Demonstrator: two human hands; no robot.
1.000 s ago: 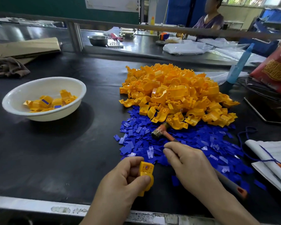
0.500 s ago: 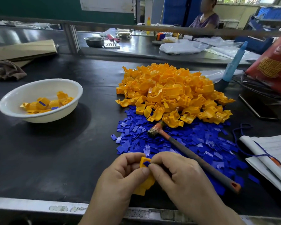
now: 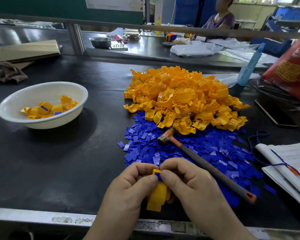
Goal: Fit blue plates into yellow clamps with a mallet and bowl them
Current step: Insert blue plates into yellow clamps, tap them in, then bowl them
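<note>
Near the table's front edge my left hand grips a yellow clamp, held upright. My right hand pinches a blue plate against the clamp's top slot, thumb and forefinger on it. The mallet lies loose on the spread of blue plates, its head by the big pile of yellow clamps. A white bowl at the left holds several clamps fitted with blue plates.
An open notebook with a blue cord lies at the right. A red bag and a blue bottle stand at the back right, a phone below them. Cardboard and a brown rag sit far left. A person sits beyond the rail.
My right hand left the blue plate pile and came to the clamp with a plate. Both hands now meet at the clamp's top, and the plate sits further into the slot.
</note>
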